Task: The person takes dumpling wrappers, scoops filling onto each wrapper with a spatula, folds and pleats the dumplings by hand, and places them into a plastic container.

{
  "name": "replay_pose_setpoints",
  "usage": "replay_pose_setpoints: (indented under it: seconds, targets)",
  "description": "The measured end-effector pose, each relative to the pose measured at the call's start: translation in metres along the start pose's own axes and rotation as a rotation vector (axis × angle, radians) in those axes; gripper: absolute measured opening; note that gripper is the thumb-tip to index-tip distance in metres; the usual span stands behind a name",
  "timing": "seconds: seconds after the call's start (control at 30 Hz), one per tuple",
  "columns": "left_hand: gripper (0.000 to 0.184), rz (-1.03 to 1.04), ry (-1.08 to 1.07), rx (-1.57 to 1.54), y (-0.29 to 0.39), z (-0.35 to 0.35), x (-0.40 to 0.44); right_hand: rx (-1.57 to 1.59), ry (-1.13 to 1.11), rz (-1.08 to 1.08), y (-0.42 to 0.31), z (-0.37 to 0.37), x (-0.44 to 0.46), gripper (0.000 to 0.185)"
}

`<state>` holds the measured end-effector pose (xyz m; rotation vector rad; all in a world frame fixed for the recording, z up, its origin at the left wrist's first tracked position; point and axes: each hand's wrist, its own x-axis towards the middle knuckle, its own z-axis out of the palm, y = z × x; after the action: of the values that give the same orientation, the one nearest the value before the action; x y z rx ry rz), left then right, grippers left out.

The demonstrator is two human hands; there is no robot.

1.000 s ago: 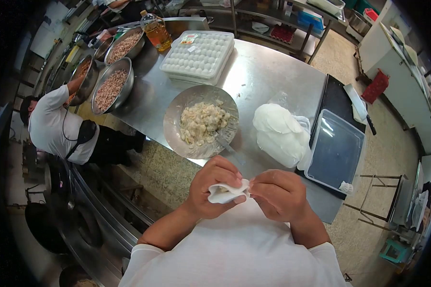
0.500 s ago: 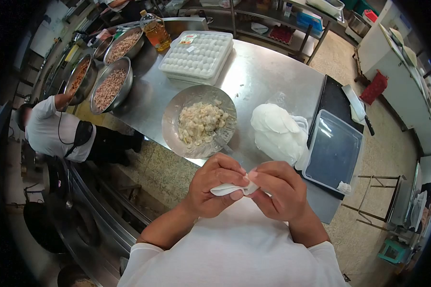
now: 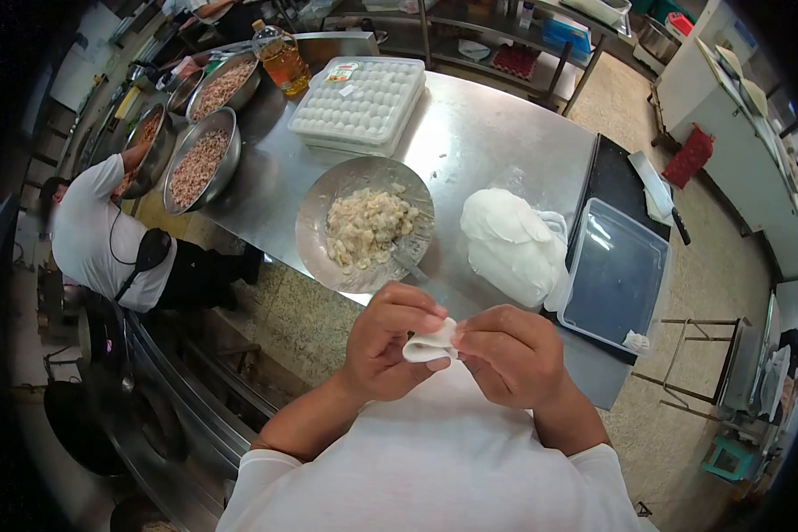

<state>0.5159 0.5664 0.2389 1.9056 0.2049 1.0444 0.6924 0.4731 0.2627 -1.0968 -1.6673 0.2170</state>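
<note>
Between both hands, close in front of my chest, is a folded white dumpling wrapper point(image 3: 427, 346). My left hand point(image 3: 387, 341) pinches its left side, the thumb below and the fingers above. With the fingertips of my right hand point(image 3: 516, 350) I squeeze its right edge; whether filling lies inside is hidden. Just beyond my left hand stands a metal bowl point(image 3: 315, 191) of pale, lumpy filling point(image 3: 363, 222), a utensil handle point(image 3: 408, 263) leaning in it. A mound of white dough point(image 3: 510, 239) lies past my right hand. Further right, a clear plastic tray point(image 3: 616, 275) has one pleated white dumpling point(image 3: 636, 342) at its near corner.
A lidded box of eggs point(image 3: 355, 106) and an oil bottle point(image 3: 284, 62) stand at the back. Bowls of chopped filling point(image 3: 202, 168) sit at left, where a co-worker point(image 3: 115, 230) reaches into one. A cleaver point(image 3: 652, 184) lies on the black board at right.
The wrapper has turned in my fingers and now shows an open fold facing left. My right fingertips have shifted along its edge. At left, the co-worker has leaned further over the bowl.
</note>
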Motion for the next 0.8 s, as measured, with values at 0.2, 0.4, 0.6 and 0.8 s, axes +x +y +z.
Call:
replay_pose_setpoints:
  seconds: [0.2,0.4,0.6,0.8]
  targets:
    - [0.028,0.017,-0.035,-0.047,-0.008,-0.006,0.003,-0.002,0.109,-0.074,-0.002,0.000,0.012,0.026]
    - [0.026,0.000,0.209,-0.150,-0.012,0.010,-0.006,-0.011,-0.021,0.009,0.001,0.000,0.003,0.025]
    - [0.023,0.102,0.019,0.111,-0.014,0.001,0.004,-0.005,0.077,0.010,0.001,0.000,0.008,0.023]
    - [0.029,0.109,0.046,0.066,-0.015,0.004,-0.004,0.008,0.096,-0.012,-0.001,0.002,0.006,0.024]
